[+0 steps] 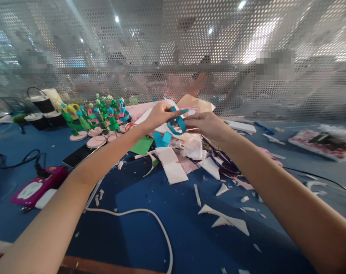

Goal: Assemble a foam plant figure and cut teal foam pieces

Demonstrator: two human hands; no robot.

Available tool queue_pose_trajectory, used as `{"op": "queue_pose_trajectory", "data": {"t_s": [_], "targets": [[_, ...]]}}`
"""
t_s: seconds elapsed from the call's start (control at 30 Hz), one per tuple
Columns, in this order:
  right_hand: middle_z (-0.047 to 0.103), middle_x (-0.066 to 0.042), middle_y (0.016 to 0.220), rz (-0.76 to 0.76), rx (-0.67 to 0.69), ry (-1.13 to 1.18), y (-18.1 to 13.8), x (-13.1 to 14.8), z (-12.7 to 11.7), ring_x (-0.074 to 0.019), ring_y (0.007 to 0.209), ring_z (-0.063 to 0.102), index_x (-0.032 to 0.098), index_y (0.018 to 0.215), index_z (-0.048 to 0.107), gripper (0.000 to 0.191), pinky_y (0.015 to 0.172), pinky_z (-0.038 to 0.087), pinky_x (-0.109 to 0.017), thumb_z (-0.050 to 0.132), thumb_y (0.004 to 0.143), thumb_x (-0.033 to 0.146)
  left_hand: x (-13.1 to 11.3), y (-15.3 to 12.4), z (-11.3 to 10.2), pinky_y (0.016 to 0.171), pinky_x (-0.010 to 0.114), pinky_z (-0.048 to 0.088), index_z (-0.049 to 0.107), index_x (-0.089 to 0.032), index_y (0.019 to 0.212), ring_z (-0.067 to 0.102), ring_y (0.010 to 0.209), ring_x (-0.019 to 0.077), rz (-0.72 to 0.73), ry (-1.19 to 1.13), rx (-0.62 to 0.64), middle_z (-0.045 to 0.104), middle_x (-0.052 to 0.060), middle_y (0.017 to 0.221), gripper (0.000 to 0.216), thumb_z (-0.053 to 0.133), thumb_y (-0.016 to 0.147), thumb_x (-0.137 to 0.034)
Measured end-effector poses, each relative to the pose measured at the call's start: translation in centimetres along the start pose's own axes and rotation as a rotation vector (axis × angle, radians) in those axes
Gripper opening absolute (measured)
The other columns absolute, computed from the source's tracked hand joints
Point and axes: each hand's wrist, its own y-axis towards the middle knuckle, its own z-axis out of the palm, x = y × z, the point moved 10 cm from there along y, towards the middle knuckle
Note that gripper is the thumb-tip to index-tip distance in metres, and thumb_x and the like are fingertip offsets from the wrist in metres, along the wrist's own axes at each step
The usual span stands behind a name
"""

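Both arms reach forward over a blue table (167, 220). My left hand (158, 115) pinches the upper end of a curled blue paper strip (177, 123). My right hand (207, 125) is closed on the strip's other side, fingers pressed together near a thin stick that I can barely make out. The strip hangs in a loop between the two hands, above a heap of white, pink and green paper pieces (184, 156).
Small paper flower figures on pink round bases (97, 121) stand at the left rear. A phone (78, 155), a magenta power strip (37, 186) and a white cable (150, 217) lie on the left. Paper scraps litter the table. A perforated metal screen (190, 57) closes the back.
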Motion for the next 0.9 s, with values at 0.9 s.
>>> {"op": "queue_pose_trajectory", "data": {"t_s": [0.9], "targets": [[0.064, 0.001, 0.065, -0.083, 0.185, -0.01, 1.2, -0.8, 1.2, -0.0071, 0.056, 0.052, 0.017, 0.068, 0.065, 0.018, 0.051, 0.038, -0.021, 0.075, 0.06, 0.031, 0.3, -0.7, 2.4, 0.047, 0.017, 0.042, 0.052, -0.011, 0.063, 0.054, 0.049, 0.0058, -0.111, -0.119, 0.162, 0.054, -0.002, 0.055, 0.032, 0.066, 0.072, -0.038]]}}
